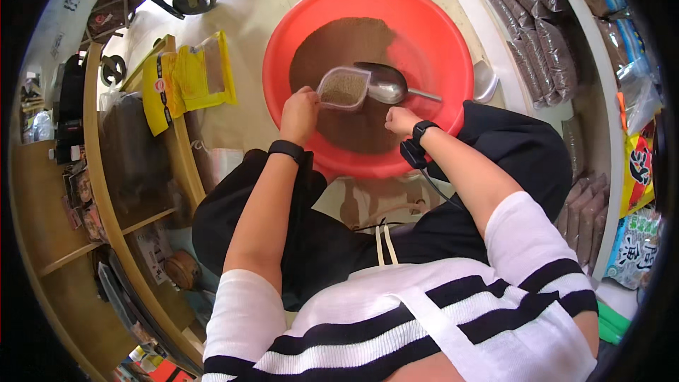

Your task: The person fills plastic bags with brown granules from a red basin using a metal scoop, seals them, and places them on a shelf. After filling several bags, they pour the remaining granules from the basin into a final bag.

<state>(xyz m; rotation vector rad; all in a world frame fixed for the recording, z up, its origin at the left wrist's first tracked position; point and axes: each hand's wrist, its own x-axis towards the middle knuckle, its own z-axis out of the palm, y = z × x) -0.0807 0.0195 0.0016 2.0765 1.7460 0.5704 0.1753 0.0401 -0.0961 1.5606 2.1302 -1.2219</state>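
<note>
Where the left hand [300, 114] grips, a cup [345, 75] apparently holds powder [344, 89].

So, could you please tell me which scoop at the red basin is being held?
The pale plastic scoop, gripped by the left hand; the metal scoop lies in the basin with no hand visibly on it.

Single head-worn fisheye view, upright, looking steeply down over the wearer's lap [339, 249], near the red basin [440, 42], edges bowed
</note>
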